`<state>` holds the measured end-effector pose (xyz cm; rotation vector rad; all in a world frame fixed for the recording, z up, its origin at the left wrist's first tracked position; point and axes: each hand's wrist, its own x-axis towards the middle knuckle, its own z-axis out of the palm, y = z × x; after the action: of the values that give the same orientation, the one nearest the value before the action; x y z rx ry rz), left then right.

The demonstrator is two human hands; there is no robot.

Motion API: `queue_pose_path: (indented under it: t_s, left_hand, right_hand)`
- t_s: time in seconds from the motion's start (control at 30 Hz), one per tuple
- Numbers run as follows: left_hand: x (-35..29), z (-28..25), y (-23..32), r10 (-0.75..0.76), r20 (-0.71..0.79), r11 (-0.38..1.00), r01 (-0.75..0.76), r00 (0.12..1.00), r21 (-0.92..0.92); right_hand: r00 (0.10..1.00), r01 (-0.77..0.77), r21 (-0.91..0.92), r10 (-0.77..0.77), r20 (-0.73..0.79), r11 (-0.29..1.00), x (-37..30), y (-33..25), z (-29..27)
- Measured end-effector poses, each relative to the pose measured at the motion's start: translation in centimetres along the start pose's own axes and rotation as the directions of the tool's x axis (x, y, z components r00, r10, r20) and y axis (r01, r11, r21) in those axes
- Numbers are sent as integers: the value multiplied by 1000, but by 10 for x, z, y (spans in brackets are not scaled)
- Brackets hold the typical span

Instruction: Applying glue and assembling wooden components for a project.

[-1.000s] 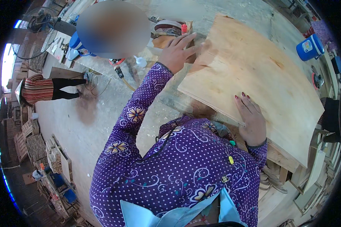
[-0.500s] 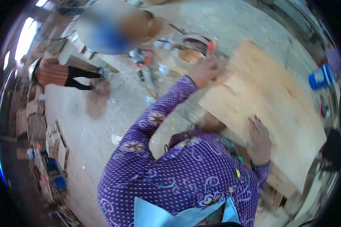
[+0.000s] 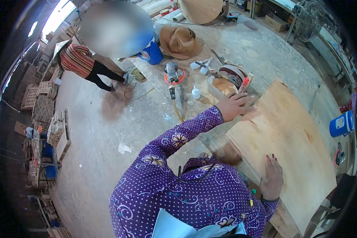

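In the head view, the pale board (image 3: 291, 131) lies to the person's right, its near edge close to their body. The right hand (image 3: 273, 181) rests flat on it by that edge, fingers stretched out, not gripped around anything. The left hand (image 3: 232, 108) is at the board's left end, fingers loosely bent and a bit blurred; I can't tell whether they pinch anything. Just past that hand is a red tube (image 3: 244, 85). Farther left sit a sander (image 3: 171, 73), a small white bottle (image 3: 195, 93) and a hat (image 3: 180, 42) beside a blue bucket (image 3: 154, 54). 1 co-worker (image 3: 77, 59) in stripes stands beyond.
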<state>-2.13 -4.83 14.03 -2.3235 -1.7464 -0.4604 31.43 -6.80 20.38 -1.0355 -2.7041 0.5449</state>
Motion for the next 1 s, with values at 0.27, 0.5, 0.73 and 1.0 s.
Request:
queue_pose_path:
  t_s: [0.27,0.5,0.73,1.0]
  left_hand:
    - [-23,-11,-11,-214,-191,959,170,958,-225]
    - [-89,-17,-42,-763,-479,641,604,434,-474]
    - [-137,51,-92,-853,-178,491,643,490,-588]
    - [-118,60,-92,-885,-35,388,693,465,-607]
  right_hand:
    - [1000,15,-15,-15,-7,1000,3,-3,-3]
    - [1000,-15,-4,15,-27,1000,7,-3,-3]
    - [998,-20,15,21,-52,1000,6,-4,-5]
    - [997,-25,-11,24,-79,1000,2,-2,3]
